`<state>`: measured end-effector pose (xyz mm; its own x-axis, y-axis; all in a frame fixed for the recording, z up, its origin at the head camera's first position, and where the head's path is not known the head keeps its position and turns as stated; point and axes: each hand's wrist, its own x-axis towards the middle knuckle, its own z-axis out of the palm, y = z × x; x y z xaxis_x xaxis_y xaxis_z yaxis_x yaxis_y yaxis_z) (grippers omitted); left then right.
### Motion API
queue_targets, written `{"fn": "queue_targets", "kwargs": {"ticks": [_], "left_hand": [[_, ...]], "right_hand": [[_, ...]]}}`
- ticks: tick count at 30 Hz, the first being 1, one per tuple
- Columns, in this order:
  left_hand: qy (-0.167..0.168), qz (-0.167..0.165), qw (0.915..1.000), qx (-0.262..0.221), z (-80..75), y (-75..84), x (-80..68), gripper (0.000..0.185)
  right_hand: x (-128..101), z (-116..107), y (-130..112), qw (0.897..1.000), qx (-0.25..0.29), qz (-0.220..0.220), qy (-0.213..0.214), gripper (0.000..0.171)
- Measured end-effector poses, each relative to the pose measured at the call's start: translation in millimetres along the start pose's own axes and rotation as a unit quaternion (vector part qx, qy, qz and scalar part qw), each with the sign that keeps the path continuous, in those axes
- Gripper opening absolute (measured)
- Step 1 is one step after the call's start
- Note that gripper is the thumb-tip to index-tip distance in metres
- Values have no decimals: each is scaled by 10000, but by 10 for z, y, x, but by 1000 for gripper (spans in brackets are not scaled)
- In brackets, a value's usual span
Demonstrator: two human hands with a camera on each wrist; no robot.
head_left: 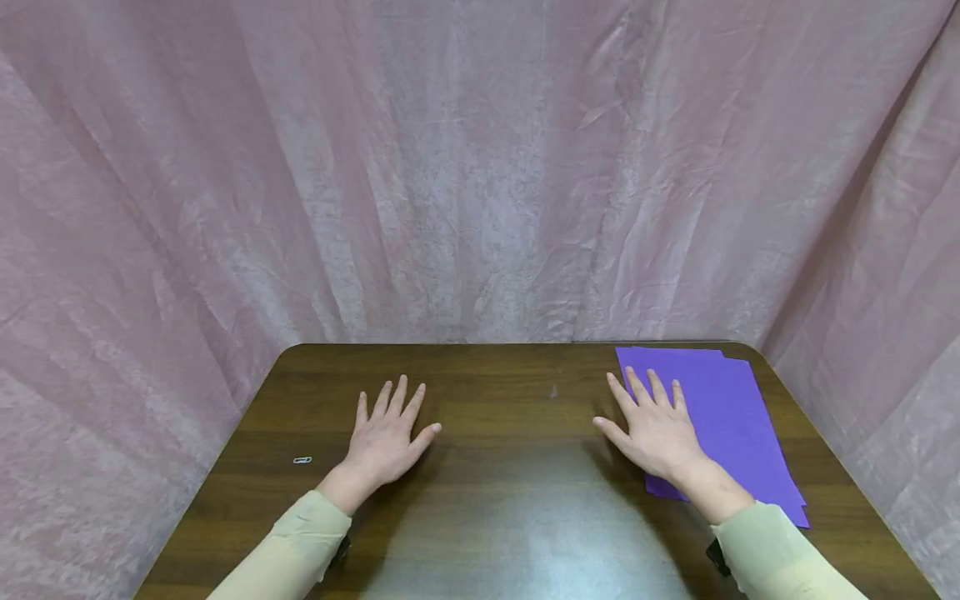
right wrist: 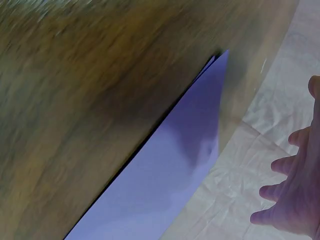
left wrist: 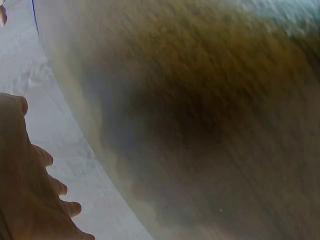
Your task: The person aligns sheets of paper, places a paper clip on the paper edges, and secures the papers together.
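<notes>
My left hand lies flat on the dark wooden table, fingers straight and spread, holding nothing. My right hand rests open with its palm on the left edge of a stack of purple paper sheets at the table's right side. In the right wrist view the purple paper runs diagonally over the wood, with my fingers at the right edge. The left wrist view is blurred and shows only my left hand and the wood.
A small paper clip lies on the table left of my left hand. A pink crinkled curtain hangs behind and around the table. The table's rounded far corners meet the curtain.
</notes>
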<state>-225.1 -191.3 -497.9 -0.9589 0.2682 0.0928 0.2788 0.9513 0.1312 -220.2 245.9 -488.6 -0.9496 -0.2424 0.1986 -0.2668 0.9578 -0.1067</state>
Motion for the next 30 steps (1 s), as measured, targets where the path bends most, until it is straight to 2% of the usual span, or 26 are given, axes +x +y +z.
{"fn": "queue_targets", "kwargs": {"ticks": [7,13,18,22,30], "left_hand": [[57,232,9997,85,88,95,12,79],[-176,550,9982,140,67,355,-40,79],[-154,915,9956,98,132,537,-64,78],[-93,1190,9928,44,166,690,-28,77],[-203,1644,9860,175,131,1133,61,77]], "right_hand": [[-44,-49,134,9999,32,143,-81,85],[-98,-71,294,9992,104,342,-191,85],[-139,-73,445,9982,131,504,-292,86],[-180,-93,577,9972,117,636,-361,88],[-230,-117,865,9940,157,957,-496,91]]}}
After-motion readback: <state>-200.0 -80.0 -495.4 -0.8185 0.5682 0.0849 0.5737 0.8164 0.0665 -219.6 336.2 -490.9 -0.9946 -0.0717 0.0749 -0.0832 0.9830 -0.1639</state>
